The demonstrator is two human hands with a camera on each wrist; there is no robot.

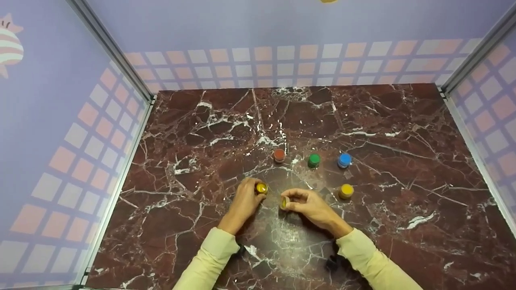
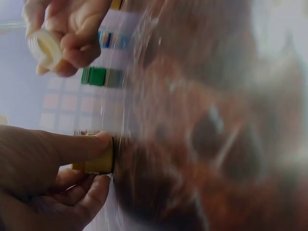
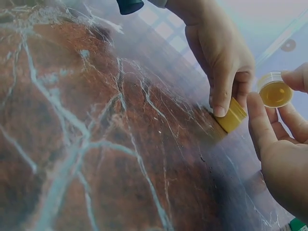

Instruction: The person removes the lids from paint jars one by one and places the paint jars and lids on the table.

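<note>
My left hand (image 1: 252, 198) grips a small open yellow paint jar (image 1: 261, 188) that stands on the marble table (image 1: 225, 133). In the left wrist view, finger and thumb pinch the yellow jar (image 2: 98, 162) against the surface. My right hand (image 1: 300, 202) pinches the jar's translucent cap (image 1: 284, 202) just to the right, lifted off the table. The right wrist view shows the cap (image 3: 275, 90) with yellow paint inside, held between the fingertips (image 3: 257, 120), beside the yellow jar (image 3: 231, 115) under my left hand (image 3: 221, 57).
A red jar (image 1: 279, 155), a green jar (image 1: 314, 160) and a blue jar (image 1: 344, 160) stand in a row behind the hands. A second yellow jar (image 1: 346, 191) sits to the right of my right hand. Tiled-pattern walls (image 1: 282, 60) enclose the table.
</note>
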